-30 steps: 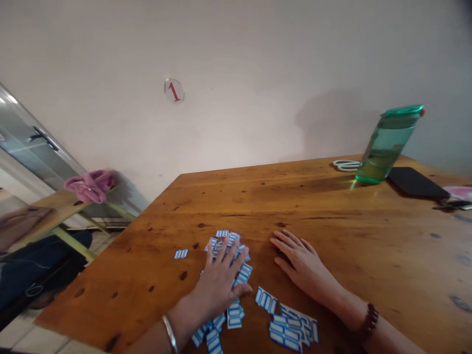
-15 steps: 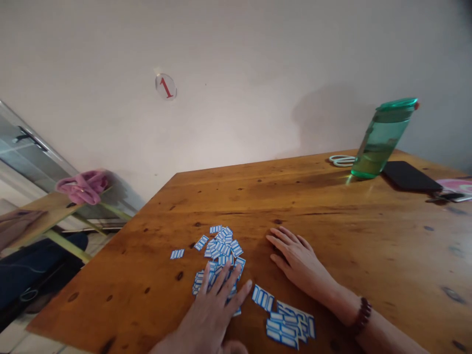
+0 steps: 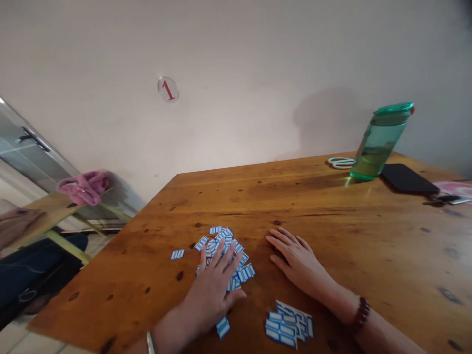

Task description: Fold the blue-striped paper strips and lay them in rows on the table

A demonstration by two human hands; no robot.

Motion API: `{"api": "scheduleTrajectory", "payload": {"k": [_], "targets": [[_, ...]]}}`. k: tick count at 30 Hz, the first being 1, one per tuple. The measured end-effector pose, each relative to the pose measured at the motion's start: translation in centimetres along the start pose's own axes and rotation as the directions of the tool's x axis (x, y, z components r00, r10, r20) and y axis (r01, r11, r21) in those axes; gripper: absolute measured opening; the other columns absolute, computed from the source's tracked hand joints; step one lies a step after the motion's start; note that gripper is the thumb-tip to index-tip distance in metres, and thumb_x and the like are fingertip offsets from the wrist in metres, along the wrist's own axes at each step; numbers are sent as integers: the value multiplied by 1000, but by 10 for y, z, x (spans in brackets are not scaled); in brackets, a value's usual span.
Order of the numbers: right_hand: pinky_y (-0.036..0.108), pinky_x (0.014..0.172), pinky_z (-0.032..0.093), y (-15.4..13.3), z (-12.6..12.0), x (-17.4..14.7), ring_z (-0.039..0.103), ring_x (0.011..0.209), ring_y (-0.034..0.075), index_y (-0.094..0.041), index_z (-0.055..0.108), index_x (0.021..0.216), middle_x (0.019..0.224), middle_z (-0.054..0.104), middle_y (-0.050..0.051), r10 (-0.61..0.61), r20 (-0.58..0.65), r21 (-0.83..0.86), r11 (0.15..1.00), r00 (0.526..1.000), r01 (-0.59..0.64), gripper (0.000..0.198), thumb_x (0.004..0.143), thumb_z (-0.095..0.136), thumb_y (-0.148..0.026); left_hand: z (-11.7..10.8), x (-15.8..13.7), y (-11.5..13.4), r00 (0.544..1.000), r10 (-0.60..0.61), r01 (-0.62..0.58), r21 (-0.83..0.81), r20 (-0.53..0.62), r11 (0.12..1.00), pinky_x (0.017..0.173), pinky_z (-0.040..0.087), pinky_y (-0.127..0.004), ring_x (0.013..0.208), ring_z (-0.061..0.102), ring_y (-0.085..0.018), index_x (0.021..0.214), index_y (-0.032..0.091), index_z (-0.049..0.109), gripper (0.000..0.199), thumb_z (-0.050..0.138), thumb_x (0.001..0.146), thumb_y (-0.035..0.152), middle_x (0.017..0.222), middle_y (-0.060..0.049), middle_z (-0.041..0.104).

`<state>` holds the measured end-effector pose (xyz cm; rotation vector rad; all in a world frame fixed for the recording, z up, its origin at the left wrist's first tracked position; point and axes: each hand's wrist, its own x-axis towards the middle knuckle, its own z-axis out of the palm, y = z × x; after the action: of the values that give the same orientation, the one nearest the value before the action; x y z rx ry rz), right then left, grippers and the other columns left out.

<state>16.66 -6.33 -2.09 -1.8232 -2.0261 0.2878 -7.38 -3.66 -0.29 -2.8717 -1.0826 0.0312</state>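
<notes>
My left hand [image 3: 216,282] lies palm down with its fingers spread over a loose heap of small blue-and-white cards [image 3: 247,272], hiding part of it. One card [image 3: 222,327] pokes out below the wrist, and another single card [image 3: 177,254] lies off to the left of the heap. To the right, my right hand [image 3: 298,255] rests on the bare wood, fingers stretched out, holding nothing. A smaller overlapping group of the same cards [image 3: 285,327] lies near the front, between my two forearms. What is printed on the cards is too small to read.
The wooden table [image 3: 228,196] reaches back to a pale wall. A green water bottle [image 3: 381,142], a white cable [image 3: 339,163] and a dark flat device [image 3: 407,178] are at the back right. On a bench [image 3: 51,211] at left sits pink cloth [image 3: 84,188].
My left hand has slid forward over the heap. The single card between heap and front group has shifted away from there, and cards in the heap have moved. My right hand stays put.
</notes>
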Motion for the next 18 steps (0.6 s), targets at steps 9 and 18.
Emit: {"api": "scheduleTrajectory", "payload": {"k": [9, 18], "targets": [[47, 102, 25, 1, 0, 1, 30, 128, 22, -25, 48, 125, 137, 41, 2, 6, 23, -36, 999, 1000, -5, 42, 83, 42, -30, 5, 13, 4, 999, 17, -16, -26, 45, 1000, 98, 9, -65, 134, 5, -33, 139, 28, 7, 69, 24, 81, 62, 148, -6, 11], [48, 101, 27, 1, 1, 0, 31, 128, 23, -25, 50, 123, 136, 43, 3, -4, 7, -35, 999, 1000, 4, 41, 84, 42, -30, 11, 7, -51, 918, -389, 394, 64, -77, 917, 99, 10, -64, 133, 12, -31, 138, 19, 22, 66, 24, 84, 58, 144, -13, 21]]}}
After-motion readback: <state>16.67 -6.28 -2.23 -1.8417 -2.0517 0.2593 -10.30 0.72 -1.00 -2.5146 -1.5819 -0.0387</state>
